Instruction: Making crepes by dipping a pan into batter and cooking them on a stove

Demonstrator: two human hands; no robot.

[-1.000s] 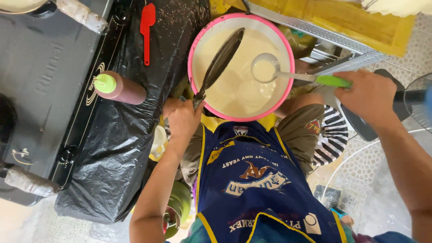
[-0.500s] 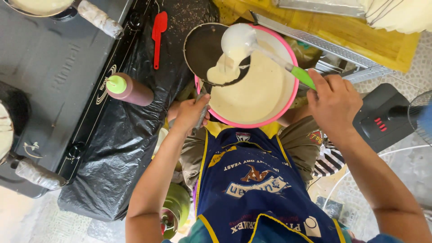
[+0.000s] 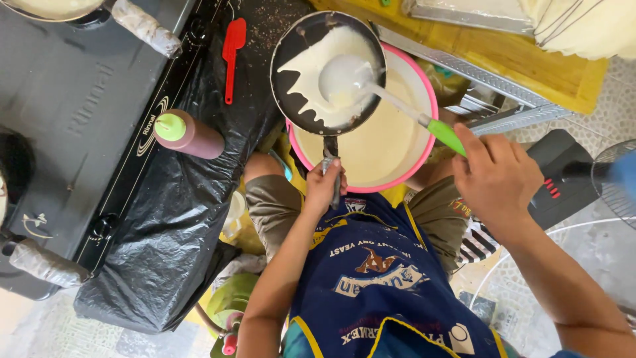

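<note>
My left hand [image 3: 324,187] grips the handle of a small black frying pan [image 3: 291,73], held level over the near-left rim of a pink basin [image 3: 430,106] full of pale batter. Pale batter is spread across the pan's inside. My right hand [image 3: 493,176] holds the green handle of a ladle [image 3: 341,76], whose bowl rests in the pan on the batter. I wear a dark blue apron [image 3: 377,292].
A black gas stove [image 3: 73,113] stands at left on a black plastic sheet [image 3: 165,238]. On it lie a brown squeeze bottle with a green cap [image 3: 189,134] and a red spatula [image 3: 230,56]. A yellow wooden board [image 3: 503,50] is at top right, a fan [image 3: 616,182] at far right.
The pan has swung from edge-on beside the basin to level over its rim. The ladle lifted out of the basin and emptied batter into the pan, where its bowl now rests.
</note>
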